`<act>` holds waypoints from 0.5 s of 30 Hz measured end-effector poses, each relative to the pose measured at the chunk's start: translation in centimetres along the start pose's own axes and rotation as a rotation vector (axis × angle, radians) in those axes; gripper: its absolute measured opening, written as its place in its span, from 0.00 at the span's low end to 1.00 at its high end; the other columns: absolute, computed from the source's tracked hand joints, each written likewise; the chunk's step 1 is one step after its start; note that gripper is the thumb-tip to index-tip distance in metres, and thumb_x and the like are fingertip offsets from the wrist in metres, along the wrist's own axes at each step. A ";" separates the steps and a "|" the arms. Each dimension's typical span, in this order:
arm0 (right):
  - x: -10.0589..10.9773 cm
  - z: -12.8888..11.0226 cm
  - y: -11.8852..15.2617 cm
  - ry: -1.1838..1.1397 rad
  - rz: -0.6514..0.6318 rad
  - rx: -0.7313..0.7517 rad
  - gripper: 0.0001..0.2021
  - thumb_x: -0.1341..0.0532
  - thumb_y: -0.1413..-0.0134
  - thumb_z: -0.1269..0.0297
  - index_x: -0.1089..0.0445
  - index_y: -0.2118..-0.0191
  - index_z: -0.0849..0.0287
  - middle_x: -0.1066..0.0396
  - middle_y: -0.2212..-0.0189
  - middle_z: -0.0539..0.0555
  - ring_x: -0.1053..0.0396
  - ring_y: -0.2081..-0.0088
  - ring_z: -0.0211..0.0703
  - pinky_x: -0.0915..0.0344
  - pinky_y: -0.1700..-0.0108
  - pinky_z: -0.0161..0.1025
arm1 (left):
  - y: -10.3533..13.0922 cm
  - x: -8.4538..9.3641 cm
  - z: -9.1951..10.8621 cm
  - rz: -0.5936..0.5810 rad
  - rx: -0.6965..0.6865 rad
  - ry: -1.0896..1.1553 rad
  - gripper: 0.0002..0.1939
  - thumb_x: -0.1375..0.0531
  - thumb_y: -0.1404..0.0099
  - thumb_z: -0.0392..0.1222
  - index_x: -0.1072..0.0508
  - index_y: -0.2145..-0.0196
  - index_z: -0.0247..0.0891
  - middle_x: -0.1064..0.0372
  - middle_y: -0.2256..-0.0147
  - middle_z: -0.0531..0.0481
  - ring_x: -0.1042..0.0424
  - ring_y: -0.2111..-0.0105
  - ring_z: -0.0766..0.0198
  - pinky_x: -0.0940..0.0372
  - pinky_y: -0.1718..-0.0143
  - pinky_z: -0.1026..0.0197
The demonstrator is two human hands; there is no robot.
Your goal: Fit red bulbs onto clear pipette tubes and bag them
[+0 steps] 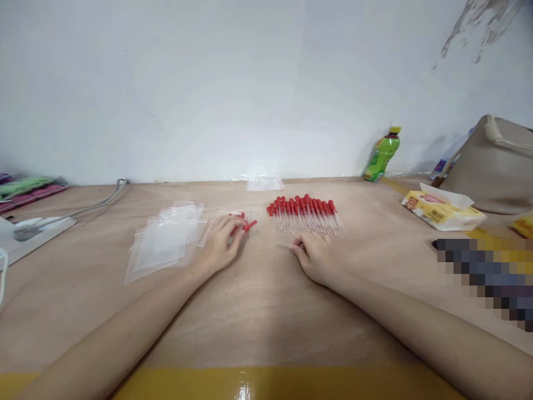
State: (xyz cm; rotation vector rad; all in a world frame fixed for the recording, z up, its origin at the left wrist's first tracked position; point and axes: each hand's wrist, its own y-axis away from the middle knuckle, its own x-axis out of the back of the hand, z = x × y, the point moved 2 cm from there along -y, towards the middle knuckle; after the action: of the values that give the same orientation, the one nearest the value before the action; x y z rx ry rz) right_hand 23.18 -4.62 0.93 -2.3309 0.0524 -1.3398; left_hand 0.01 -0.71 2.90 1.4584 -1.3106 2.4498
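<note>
My left hand (222, 244) is closed, with a small red rubber bulb (250, 225) at its thumb and fingertips. Under and beside those fingers lie more red bulbs and thin clear tubes, partly hidden by the hand. My right hand (313, 256) pinches a thin clear tube (283, 245) that points left. Just beyond the right hand, a row of clear droppers with red bulbs (306, 208) lies side by side, bulbs toward the wall. Left of my left hand is a loose stack of clear plastic bags (164, 241).
Another clear bag (264, 184) lies by the wall. A green bottle (383, 154) leans there to the right, near a tissue pack (441, 211) and a beige bag (491, 166). A grey cable (95, 205) and power strip (39, 239) lie at left.
</note>
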 end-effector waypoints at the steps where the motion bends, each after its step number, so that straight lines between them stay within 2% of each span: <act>1: 0.0 0.3 0.0 -0.027 0.007 -0.020 0.06 0.47 0.45 0.65 0.36 0.70 0.58 0.30 0.70 0.50 0.35 0.66 0.40 0.50 0.59 0.42 | 0.4 0.2 0.7 -0.099 -0.060 0.055 0.10 0.50 0.38 0.37 0.32 0.61 0.38 0.32 0.62 0.47 0.34 0.59 0.60 0.39 0.56 0.56; 3: 0.0 1.0 -0.1 -0.083 0.006 -0.054 0.06 0.48 0.44 0.65 0.36 0.69 0.58 0.30 0.73 0.49 0.35 0.69 0.40 0.49 0.59 0.42 | 1.0 0.5 1.8 -0.259 -0.121 0.109 0.10 0.49 0.39 0.36 0.31 0.62 0.39 0.31 0.66 0.48 0.33 0.64 0.61 0.37 0.60 0.57; 4: 0.0 1.2 -0.1 -0.108 0.005 -0.065 0.05 0.48 0.44 0.65 0.36 0.68 0.58 0.30 0.73 0.49 0.34 0.70 0.40 0.49 0.59 0.42 | 1.3 0.6 2.2 -0.294 -0.135 0.125 0.10 0.49 0.40 0.36 0.31 0.62 0.39 0.31 0.66 0.48 0.33 0.65 0.61 0.37 0.61 0.57; 6: 0.0 1.3 -0.2 -0.150 0.012 -0.050 0.05 0.47 0.45 0.66 0.35 0.67 0.58 0.30 0.72 0.50 0.34 0.69 0.40 0.47 0.60 0.41 | 1.5 0.4 2.6 -0.277 -0.141 0.143 0.11 0.47 0.42 0.36 0.31 0.61 0.38 0.31 0.64 0.47 0.33 0.62 0.60 0.37 0.59 0.56; 10: 0.0 0.6 -0.2 -0.160 0.013 0.114 0.08 0.47 0.44 0.68 0.33 0.62 0.58 0.30 0.64 0.53 0.34 0.62 0.42 0.45 0.59 0.39 | 1.3 -0.8 2.8 -0.217 -0.121 0.120 0.13 0.43 0.42 0.42 0.29 0.58 0.39 0.36 0.54 0.44 0.37 0.54 0.56 0.42 0.50 0.50; 13: 0.0 0.0 0.0 -0.123 -0.015 0.203 0.09 0.48 0.44 0.69 0.31 0.61 0.58 0.31 0.64 0.54 0.35 0.62 0.41 0.45 0.59 0.39 | 1.2 -1.8 2.7 -0.200 -0.103 0.131 0.09 0.44 0.39 0.43 0.25 0.65 0.40 0.35 0.54 0.45 0.36 0.54 0.57 0.43 0.50 0.49; 15: 0.1 -0.3 0.2 -0.121 -0.017 0.238 0.10 0.48 0.44 0.68 0.31 0.61 0.58 0.31 0.66 0.53 0.35 0.64 0.40 0.45 0.60 0.38 | 1.2 -2.0 2.7 -0.165 -0.070 0.200 0.09 0.45 0.38 0.41 0.26 0.66 0.39 0.34 0.57 0.45 0.35 0.56 0.59 0.42 0.51 0.51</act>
State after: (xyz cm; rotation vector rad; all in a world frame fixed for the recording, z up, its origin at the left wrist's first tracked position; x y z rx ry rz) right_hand 23.02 -4.88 1.06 -2.2082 -0.1569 -1.1422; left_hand 2.63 -2.55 1.25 1.2154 -1.1736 2.3483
